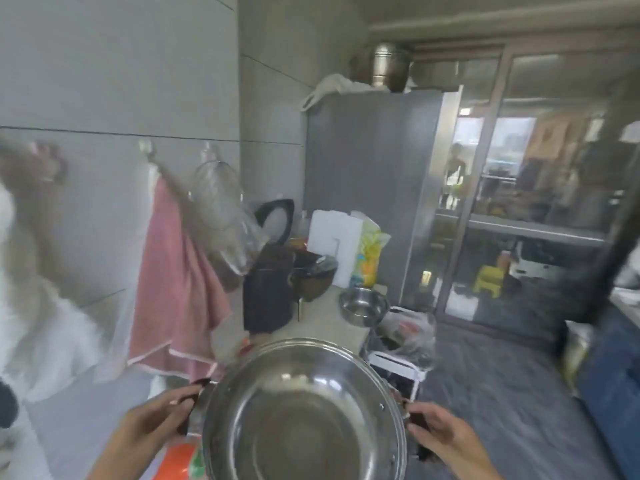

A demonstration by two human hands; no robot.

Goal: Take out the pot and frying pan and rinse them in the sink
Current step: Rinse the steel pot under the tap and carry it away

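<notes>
A shiny steel pot [304, 414] fills the bottom middle of the view, its open inside tipped toward me. My left hand [156, 420] grips the dark handle on its left side. My right hand [440, 434] grips the dark handle on its right side. The pot is held up in the air in front of the counter. The frame is blurred by motion. No frying pan or sink can be made out.
A counter [322, 317] behind holds a small steel bowl [363, 304], a dark appliance [266, 292] and a white foam box [332, 244]. A pink towel [176, 289] hangs on the tiled wall at left. A grey fridge [367, 188] and glass doors [540, 202] stand beyond.
</notes>
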